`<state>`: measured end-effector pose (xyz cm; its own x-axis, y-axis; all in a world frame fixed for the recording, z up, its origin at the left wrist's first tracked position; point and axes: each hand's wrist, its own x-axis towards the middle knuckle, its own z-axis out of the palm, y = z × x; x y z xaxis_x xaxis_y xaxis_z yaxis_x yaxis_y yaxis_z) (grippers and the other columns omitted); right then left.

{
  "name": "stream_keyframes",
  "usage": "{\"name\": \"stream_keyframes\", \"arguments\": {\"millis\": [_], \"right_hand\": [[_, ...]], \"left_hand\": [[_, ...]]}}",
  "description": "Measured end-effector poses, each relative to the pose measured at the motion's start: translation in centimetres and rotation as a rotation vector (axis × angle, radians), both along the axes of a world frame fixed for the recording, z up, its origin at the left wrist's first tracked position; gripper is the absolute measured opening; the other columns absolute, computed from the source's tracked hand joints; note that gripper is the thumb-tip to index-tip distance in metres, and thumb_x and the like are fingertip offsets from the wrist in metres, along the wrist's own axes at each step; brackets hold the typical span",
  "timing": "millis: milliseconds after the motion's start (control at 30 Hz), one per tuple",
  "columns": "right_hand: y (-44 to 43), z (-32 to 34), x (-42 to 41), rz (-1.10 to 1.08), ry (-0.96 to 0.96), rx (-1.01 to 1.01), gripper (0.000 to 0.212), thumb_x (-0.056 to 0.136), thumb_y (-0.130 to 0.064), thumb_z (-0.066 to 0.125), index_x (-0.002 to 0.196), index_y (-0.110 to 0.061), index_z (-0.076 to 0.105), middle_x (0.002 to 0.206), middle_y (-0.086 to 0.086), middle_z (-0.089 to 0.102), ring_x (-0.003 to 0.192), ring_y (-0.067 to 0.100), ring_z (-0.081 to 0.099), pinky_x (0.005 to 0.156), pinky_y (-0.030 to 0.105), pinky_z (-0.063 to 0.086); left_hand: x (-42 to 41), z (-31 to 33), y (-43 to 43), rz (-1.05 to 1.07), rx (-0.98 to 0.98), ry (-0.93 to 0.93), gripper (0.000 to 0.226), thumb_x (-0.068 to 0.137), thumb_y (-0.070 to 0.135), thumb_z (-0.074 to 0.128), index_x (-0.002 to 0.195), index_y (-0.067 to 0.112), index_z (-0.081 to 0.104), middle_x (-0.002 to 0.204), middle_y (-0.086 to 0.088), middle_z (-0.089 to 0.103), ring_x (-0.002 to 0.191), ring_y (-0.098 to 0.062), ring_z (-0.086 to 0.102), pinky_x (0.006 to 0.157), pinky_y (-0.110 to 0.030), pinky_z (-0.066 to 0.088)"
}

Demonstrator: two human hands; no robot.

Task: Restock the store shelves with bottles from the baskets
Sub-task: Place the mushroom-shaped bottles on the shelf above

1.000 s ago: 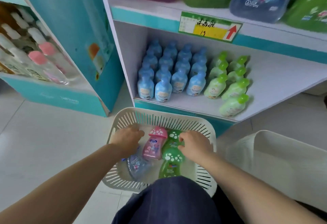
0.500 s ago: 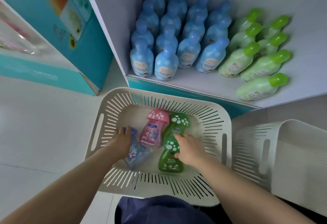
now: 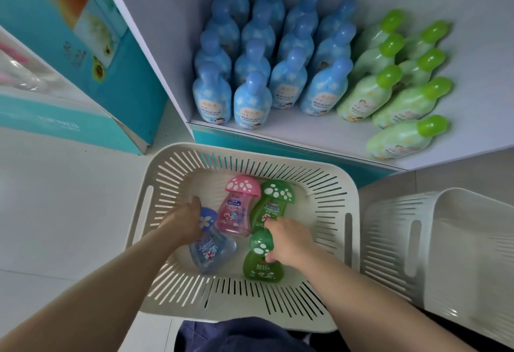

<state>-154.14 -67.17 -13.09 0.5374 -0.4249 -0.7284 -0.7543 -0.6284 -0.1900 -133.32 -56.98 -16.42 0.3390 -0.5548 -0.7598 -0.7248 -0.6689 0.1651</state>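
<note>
A cream slotted basket (image 3: pixel 172 173) stands on the floor below the bottom shelf (image 3: pixel 319 132). Inside lie a blue bottle (image 3: pixel 212 251), a pink bottle (image 3: pixel 236 207) and two green bottles with mushroom caps, one further back (image 3: pixel 274 201), one nearer (image 3: pixel 261 260). My left hand (image 3: pixel 185 221) curls round the cap end of the blue bottle. My right hand (image 3: pixel 289 240) grips the neck of the nearer green bottle. On the shelf stand several light blue bottles (image 3: pixel 251 101) and several light green bottles (image 3: pixel 364 96).
A second cream basket (image 3: pixel 417 240) lies tipped on its side to the right. A teal display box (image 3: pixel 91 54) stands on the floor at the left. My dark blue trouser knee (image 3: pixel 239 335) is at the bottom edge.
The view has tipped further down and moved closer to the basket. Both hands have reached deeper in and closed on the blue bottle and the nearer green bottle.
</note>
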Motion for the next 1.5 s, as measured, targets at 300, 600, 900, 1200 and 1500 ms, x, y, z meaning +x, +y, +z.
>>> {"name": "stream_keyframes", "arguments": {"millis": [300, 600, 900, 1200, 1500], "right_hand": [[1.3, 4.5, -1.5, -0.001, -0.108, -0.115, 0.052, 0.072, -0.031, 0.079, 0.117, -0.02, 0.055, 0.108, 0.001, 0.059, 0.1, 0.022, 0.056, 0.073, 0.03, 0.043], [-0.8, 15.1, -2.5, -0.047, -0.233, -0.273, 0.053, 0.067, -0.036, 0.076, 0.116, -0.026, 0.058, 0.111, -0.001, 0.057, 0.106, 0.021, 0.055, 0.084, 0.032, 0.047], [-1.0, 30.0, -4.2, -0.051, -0.465, -0.486, 0.05, 0.065, -0.045, 0.074, 0.108, -0.028, 0.056, 0.104, -0.007, 0.057, 0.097, 0.017, 0.056, 0.072, 0.03, 0.043], [-1.5, 42.6, -7.2, -0.095, -0.589, -0.615, 0.058, 0.062, -0.046, 0.078, 0.111, -0.031, 0.051, 0.098, -0.01, 0.054, 0.088, 0.016, 0.051, 0.068, 0.031, 0.043], [-4.9, 51.0, -9.1, -0.195, -0.708, -0.701, 0.061, 0.057, -0.041, 0.083, 0.112, -0.033, 0.058, 0.106, -0.01, 0.06, 0.096, 0.017, 0.057, 0.082, 0.036, 0.051]], "left_hand": [[-2.3, 4.9, 0.2, -0.129, -0.143, -0.076, 0.05, 0.071, 0.028, 0.074, 0.111, 0.016, 0.047, 0.11, -0.004, 0.056, 0.095, -0.025, 0.062, 0.077, -0.036, 0.053], [-2.3, 17.3, -1.5, -0.2, -0.399, -0.134, 0.046, 0.07, 0.031, 0.074, 0.107, 0.02, 0.051, 0.11, -0.001, 0.059, 0.096, -0.022, 0.059, 0.08, -0.031, 0.049], [-4.2, 33.5, -2.5, -0.289, -0.712, -0.243, 0.049, 0.065, 0.035, 0.079, 0.106, 0.028, 0.054, 0.103, 0.007, 0.058, 0.086, -0.017, 0.057, 0.073, -0.029, 0.049], [-6.8, 48.3, -3.1, -0.372, -0.947, -0.274, 0.056, 0.062, 0.028, 0.084, 0.113, 0.025, 0.061, 0.106, 0.006, 0.063, 0.092, -0.018, 0.057, 0.08, -0.031, 0.049], [-8.3, 56.2, -6.0, -0.367, -1.088, -0.264, 0.061, 0.06, 0.025, 0.086, 0.116, 0.023, 0.061, 0.1, 0.006, 0.061, 0.091, -0.017, 0.057, 0.081, -0.031, 0.049]]}}
